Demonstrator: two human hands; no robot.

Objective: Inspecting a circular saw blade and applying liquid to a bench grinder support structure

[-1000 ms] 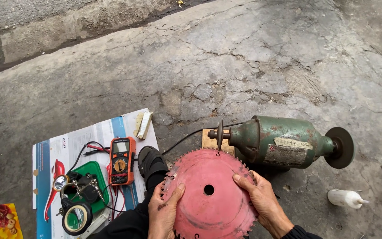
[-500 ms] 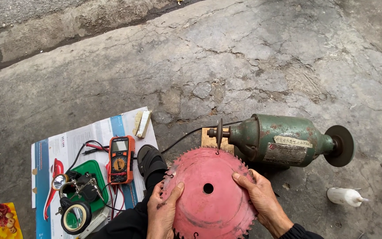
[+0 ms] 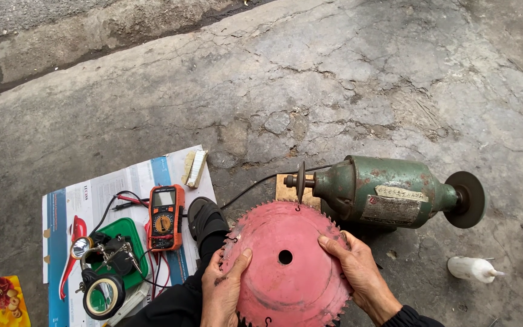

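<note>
Nearest, item one: a round pink-red circular saw blade (image 3: 286,266) of toothed metal, with a small centre hole, held flat-face-up just above the person's lap.

Left hand (image 3: 222,290): clamped on the blade's left edge, thumb laid over the upper face and the other fingers under the rim.

Right hand (image 3: 358,272): clamped on the blade's right edge, thumb and fingers spread over the face near the teeth. The two hands sit opposite one another, well apart, with the hole between them.

Item two: a green, cylindrical, rusted bench grinder motor (image 3: 388,197) lying on the cracked concrete ground (image 3: 334,79), just beyond the blade's far edge. Its long axis runs left to right. Its bare threaded shaft with a flange washer (image 3: 298,180) points left and ends just above the blade's top teeth; a dark grinding disc (image 3: 466,198) caps the right end. The right hand is the nearer to the motor body; the shaft tip lies roughly above the blade's hole, ahead of both hands.

Item three, to the left: an orange-cased digital multimeter (image 3: 164,217) with red and black leads, lying on a printed paper sheet (image 3: 122,181), beside a black helping-hands magnifier stand (image 3: 101,284).

Item four, to the right: a small white plastic squeeze bottle (image 3: 470,268) on its side.
</note>
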